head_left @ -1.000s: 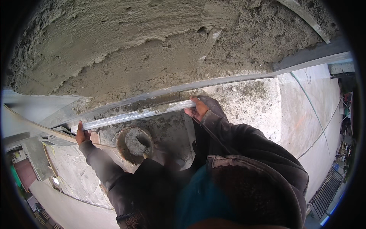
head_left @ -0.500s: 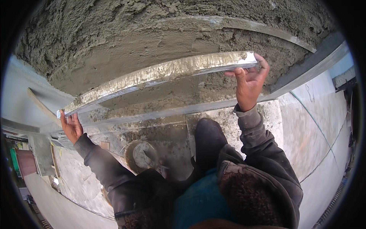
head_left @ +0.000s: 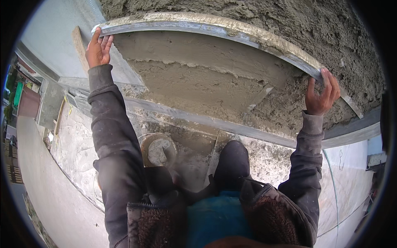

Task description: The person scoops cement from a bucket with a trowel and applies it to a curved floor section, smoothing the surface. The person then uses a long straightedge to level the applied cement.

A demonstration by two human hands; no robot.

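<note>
A long metal screed bar [head_left: 215,28], its upper side smeared with wet mortar, lies across the grey mortar-covered wall [head_left: 186,74]. My left hand [head_left: 99,51] grips its left end, thumb on top and fingers underneath. At the other end, my right hand [head_left: 322,94] is closed round the bar. Below the bar the mortar is fairly smooth, with a ragged ridge across it; above, it is rough and lumpy. A short pale strip [head_left: 259,99] shows in the mortar at lower right.
A ledge [head_left: 198,121] runs along the wall's foot. Beneath it stand a bucket [head_left: 159,152] with grey mix and my dark boot [head_left: 232,161]. A wooden board [head_left: 80,48] leans at left. A thin green hose [head_left: 332,182] trails down at right.
Both hands have pushed the bar higher up the wall, baring a wider band of smoothed mortar beneath. The view has also turned, so the bar's right end now sits lower than its left.
</note>
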